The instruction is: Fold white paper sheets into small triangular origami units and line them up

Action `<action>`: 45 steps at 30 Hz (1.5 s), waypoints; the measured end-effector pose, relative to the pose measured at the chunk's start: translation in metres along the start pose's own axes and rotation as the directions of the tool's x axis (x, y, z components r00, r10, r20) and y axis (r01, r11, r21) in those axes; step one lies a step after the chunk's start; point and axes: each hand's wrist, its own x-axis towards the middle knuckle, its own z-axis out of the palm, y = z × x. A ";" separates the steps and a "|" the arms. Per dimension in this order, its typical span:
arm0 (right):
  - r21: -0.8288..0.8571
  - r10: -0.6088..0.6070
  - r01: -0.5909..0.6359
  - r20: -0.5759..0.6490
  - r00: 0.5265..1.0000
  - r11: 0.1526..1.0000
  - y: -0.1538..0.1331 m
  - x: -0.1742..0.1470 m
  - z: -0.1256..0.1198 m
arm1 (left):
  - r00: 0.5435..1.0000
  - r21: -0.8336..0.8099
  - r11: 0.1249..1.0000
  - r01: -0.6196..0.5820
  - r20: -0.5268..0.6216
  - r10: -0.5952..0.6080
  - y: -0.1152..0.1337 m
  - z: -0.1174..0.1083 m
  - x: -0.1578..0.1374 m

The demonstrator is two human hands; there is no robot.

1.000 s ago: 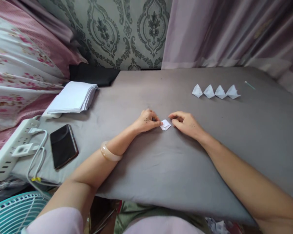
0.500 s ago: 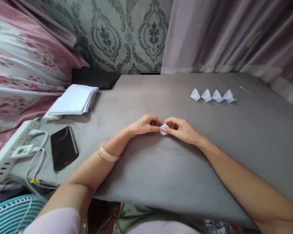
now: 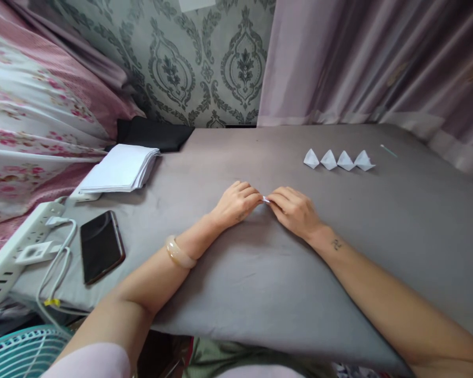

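Between my fingertips is a small folded white paper (image 3: 265, 199), only a sliver of it showing. My left hand (image 3: 239, 202) pinches its left side, with the back of the hand turned up. On the other side my right hand (image 3: 294, 208) grips it the same way, fingers bent and pressed together. Both hands are just over the grey-covered table (image 3: 236, 283). Farther back on the right stands a row of several folded white paper pieces (image 3: 328, 159) with pointed tops, apart from my hands.
A stack of white paper (image 3: 120, 167) lies back left, before a black folded item (image 3: 153, 133). Nearer are a phone (image 3: 102, 247) and a white power strip (image 3: 21, 251) with cables. A thin stick (image 3: 388, 151) lies far right. A teal fan (image 3: 27, 352) stands below the table's left edge.
Both hands have rolled over so their backs face up, and the paper between them has turned, showing less of itself. The view has tipped slightly upward.
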 end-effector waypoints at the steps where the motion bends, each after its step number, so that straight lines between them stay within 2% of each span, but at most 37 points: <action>1: -0.068 -0.009 0.010 0.012 1.000 0.998 -0.001 0.001 -0.001 | 1.000 0.070 0.997 -0.014 0.001 0.014 0.000 0.001 0.000; 6: -0.280 -0.018 0.037 0.069 0.997 0.959 -0.007 0.006 0.004 | 0.998 0.241 0.969 -0.053 -0.006 0.056 0.001 0.008 0.002; 10: -0.300 0.017 0.024 0.136 0.991 0.953 -0.010 0.006 0.010 | 0.988 0.233 0.965 -0.123 0.123 0.096 0.002 0.013 0.005; 14: -0.201 0.122 -0.080 0.209 0.970 0.976 -0.012 0.002 0.005 | 0.978 0.161 0.983 -0.086 0.200 0.052 0.005 0.008 0.006; 18: -0.099 0.158 -0.137 0.261 0.952 0.986 -0.016 -0.001 -0.002 | 0.975 0.027 0.999 -0.019 0.222 0.013 0.005 0.003 0.002; 20: -0.070 0.187 -0.175 0.265 0.946 0.982 -0.014 -0.001 -0.002 | 0.978 -0.068 0.997 0.040 0.207 -0.026 0.003 0.004 0.000; 23: 0.044 0.227 -0.246 0.254 0.940 0.968 -0.006 0.002 0.002 | 0.973 -0.240 0.951 0.196 0.171 -0.157 -0.001 0.009 0.001; 26: 0.205 0.240 -0.298 0.265 0.934 0.932 0.006 0.009 0.005 | 0.924 -0.394 0.837 0.379 0.203 -0.323 -0.002 0.009 0.005; 30: 0.307 0.337 -0.444 0.342 0.877 0.842 0.015 0.018 0.003 | 0.834 -0.473 0.687 0.552 0.318 -0.451 -0.001 0.003 0.009; 34: 0.305 0.426 -0.543 0.374 0.824 0.783 0.016 0.021 0.003 | 0.796 -0.530 0.594 0.605 0.377 -0.474 -0.004 0.001 0.011; 40: 0.291 0.470 -0.600 0.410 0.782 0.745 0.018 0.023 0.004 | 0.750 -0.561 0.500 0.660 0.444 -0.490 -0.010 0.007 0.016; 42: 0.257 0.486 -0.639 0.466 0.739 0.725 0.016 0.029 -0.001 | 0.729 -0.540 0.491 0.684 0.468 -0.500 -0.010 0.006 0.019; 45: 0.181 0.488 -0.694 0.589 0.644 0.697 0.013 0.040 -0.008 | 0.681 -0.473 0.490 0.732 0.519 -0.517 -0.010 0.002 0.027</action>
